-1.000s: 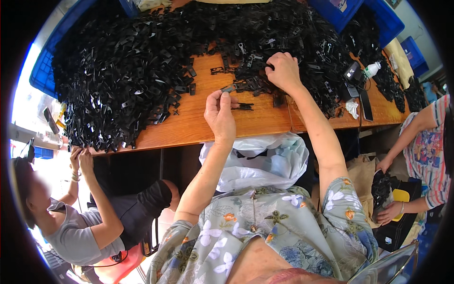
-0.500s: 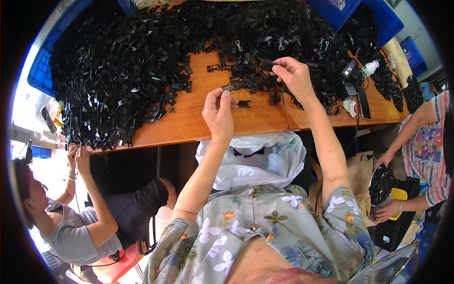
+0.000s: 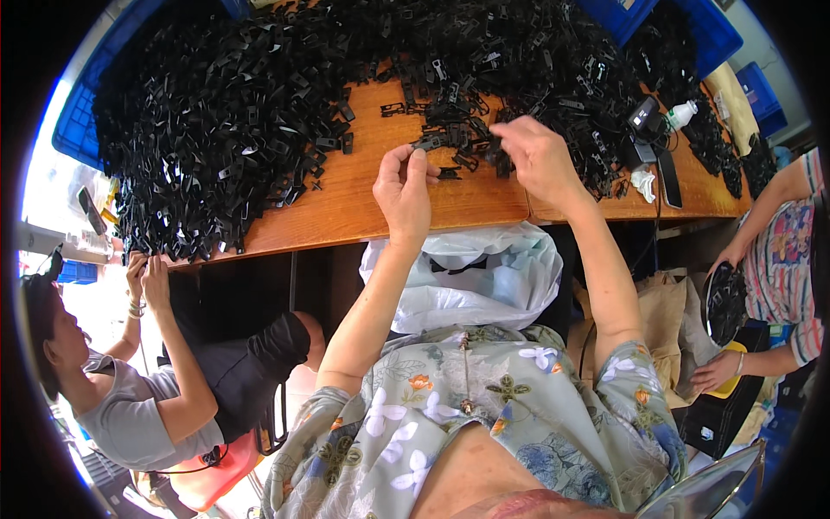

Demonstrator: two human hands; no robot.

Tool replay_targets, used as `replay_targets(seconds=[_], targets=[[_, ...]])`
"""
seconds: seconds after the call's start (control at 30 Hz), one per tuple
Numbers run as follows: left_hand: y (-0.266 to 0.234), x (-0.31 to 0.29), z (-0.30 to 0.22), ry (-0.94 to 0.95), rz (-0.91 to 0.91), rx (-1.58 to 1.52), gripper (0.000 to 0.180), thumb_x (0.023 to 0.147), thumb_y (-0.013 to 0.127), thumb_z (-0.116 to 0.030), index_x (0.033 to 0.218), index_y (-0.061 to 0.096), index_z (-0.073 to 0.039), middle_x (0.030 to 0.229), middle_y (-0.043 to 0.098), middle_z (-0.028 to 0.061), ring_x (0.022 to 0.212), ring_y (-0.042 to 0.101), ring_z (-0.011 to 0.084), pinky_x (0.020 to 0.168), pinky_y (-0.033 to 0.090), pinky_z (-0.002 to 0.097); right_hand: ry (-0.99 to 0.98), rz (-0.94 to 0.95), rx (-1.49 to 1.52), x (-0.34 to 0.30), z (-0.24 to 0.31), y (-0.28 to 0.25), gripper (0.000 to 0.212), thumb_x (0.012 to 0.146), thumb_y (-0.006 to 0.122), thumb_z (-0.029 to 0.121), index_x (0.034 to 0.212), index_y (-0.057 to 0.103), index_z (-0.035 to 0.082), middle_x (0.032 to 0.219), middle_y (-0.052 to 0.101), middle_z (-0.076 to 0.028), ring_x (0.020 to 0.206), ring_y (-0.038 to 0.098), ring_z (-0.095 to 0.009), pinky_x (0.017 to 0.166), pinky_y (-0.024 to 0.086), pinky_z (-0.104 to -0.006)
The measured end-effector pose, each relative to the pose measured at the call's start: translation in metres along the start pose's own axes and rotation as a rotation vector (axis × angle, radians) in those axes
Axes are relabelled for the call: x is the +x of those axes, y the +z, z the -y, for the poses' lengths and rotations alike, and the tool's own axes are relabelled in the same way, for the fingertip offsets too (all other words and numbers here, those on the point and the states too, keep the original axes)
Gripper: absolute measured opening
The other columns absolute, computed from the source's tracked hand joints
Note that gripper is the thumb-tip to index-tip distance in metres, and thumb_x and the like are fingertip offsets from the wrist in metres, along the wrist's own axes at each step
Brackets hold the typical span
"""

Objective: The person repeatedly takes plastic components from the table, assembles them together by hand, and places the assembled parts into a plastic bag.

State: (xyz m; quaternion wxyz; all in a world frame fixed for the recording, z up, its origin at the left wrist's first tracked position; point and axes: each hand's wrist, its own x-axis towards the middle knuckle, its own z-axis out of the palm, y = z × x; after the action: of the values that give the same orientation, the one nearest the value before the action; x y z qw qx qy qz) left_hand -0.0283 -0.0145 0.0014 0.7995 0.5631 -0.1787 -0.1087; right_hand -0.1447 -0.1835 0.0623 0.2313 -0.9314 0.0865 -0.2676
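My left hand (image 3: 403, 192) is closed above the near part of the wooden table (image 3: 363, 208). Between its thumb and index finger it pinches a small black plastic clip (image 3: 425, 143). To its right, my right hand (image 3: 543, 164) reaches over the edge of a loose cluster of similar black parts (image 3: 458, 130). Its fingers stretch out, slightly blurred, and no part shows between them. A single black piece (image 3: 449, 173) lies on the wood beside my left fingertips.
Large heaps of black parts (image 3: 216, 112) cover the table's left and back. Below the front edge hangs a white plastic bag (image 3: 406, 303). One person (image 3: 138, 415) sits at left; another's hand (image 3: 716, 372) is near a round container of black parts (image 3: 724, 303).
My right hand no longer shows the black piece it pinched; its fingers have stretched out and it has lowered slightly. My left hand keeps its clip, almost unmoved. The right-hand person's container has shifted right.
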Motion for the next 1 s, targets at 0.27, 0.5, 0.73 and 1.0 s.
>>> replay_targets(seconds=[0.27,0.5,0.73,1.0], targets=[[0.002,-0.004,0.002,0.038,0.005,0.025,0.015,0.098,0.060,-0.011,0.104,0.061,0.003,0.079,0.065,0.0055,0.071,0.063,0.0106,0.064,0.052,0.0230,-0.114,0.292,-0.083,-0.019,0.016,0.016,0.029,0.080,0.064,0.000,0.108,0.070,0.003,0.098,0.064,-0.012,0.091,0.065,-0.032,0.075,0.054,-0.0398],[0.000,-0.003,0.000,0.091,-0.012,0.033,0.016,0.098,0.060,-0.010,0.104,0.062,0.004,0.078,0.065,0.0055,0.070,0.063,0.0107,0.064,0.052,0.0231,0.066,-0.083,-0.191,-0.041,0.034,0.029,0.013,0.085,0.067,0.013,0.094,0.066,0.003,0.086,0.064,-0.013,0.080,0.066,-0.033,0.063,0.053,-0.0419],[-0.009,-0.024,-0.012,-0.054,0.143,0.006,0.021,0.098,0.060,-0.010,0.109,0.062,0.007,0.080,0.068,0.0095,0.072,0.064,0.0123,0.067,0.053,0.0245,0.014,-0.179,-0.245,-0.057,0.042,0.048,0.019,0.083,0.075,0.020,0.088,0.066,0.004,0.085,0.063,-0.011,0.068,0.064,-0.030,0.057,0.051,-0.0400],[-0.024,-0.045,-0.030,-0.338,0.389,-0.016,0.025,0.102,0.055,-0.014,0.113,0.062,0.007,0.084,0.068,0.0118,0.075,0.065,0.0165,0.069,0.055,0.0285,-0.148,-0.186,0.080,-0.055,0.047,0.033,0.027,0.079,0.077,0.010,0.103,0.068,0.001,0.097,0.068,-0.013,0.082,0.067,-0.031,0.069,0.055,-0.0373]])
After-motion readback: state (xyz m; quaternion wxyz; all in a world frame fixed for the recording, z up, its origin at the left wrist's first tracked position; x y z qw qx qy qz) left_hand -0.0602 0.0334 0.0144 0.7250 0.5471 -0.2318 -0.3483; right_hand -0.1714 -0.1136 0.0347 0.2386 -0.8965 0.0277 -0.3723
